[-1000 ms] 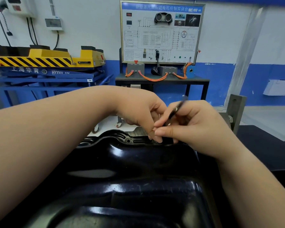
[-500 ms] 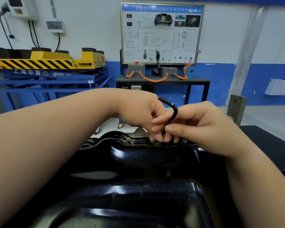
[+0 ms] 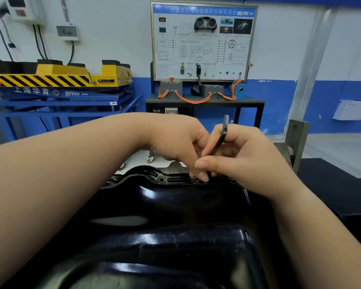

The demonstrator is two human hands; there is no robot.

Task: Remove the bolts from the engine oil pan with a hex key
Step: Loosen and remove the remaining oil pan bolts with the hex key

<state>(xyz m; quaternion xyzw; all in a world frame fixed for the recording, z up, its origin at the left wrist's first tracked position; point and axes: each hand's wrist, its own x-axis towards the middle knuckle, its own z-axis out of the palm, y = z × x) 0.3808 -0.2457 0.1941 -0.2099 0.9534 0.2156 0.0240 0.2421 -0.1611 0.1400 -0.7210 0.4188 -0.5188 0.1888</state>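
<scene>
Your right hand is curled round the key, thumb pressed across the front of the shaft and fingers wrapped behind it. The key's free end pokes up above your knuckles, blurred, and its lower end drops out of sight behind the thumb, so you cannot tell whether its tip sits in a bolt. Your left hand is bent down beside the right, fingertips meeting it at the pan's far flange. Its fingers are curled, but the right thumb covers them, so whether they pinch the key, a bolt or nothing cannot be told. The pan lies black and glossy straight before you, its sides covered by your forearms and its near part cut off at the bottom edge. On the flange, just below your fingertips, a small round bolt shows, too small to read clearly. Further left along the flange is a hole.
</scene>
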